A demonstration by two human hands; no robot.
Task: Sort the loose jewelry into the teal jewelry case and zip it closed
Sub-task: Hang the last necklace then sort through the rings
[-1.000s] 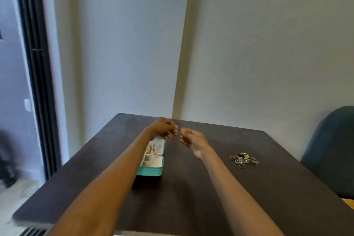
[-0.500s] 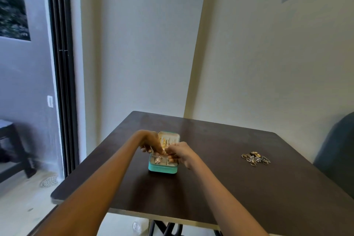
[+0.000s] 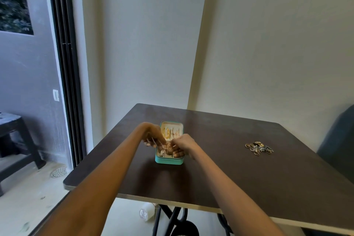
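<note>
Two hands, a second ago raised above counter point(image 3: 220, 159), now down inside open teal jewelry case point(image 3: 168, 160) at frame centre. Left hand point(image 3: 153, 136) and right hand point(image 3: 182, 145) pinch small piece together; exact item unclear, fingers blur. Loose jewelry point(image 3: 258, 148) waits at right, unsorted.

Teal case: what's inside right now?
The case is open: gold pieces sit in the lid, a silver piece in the front tray. Left hand and right hand cover the middle.
</note>
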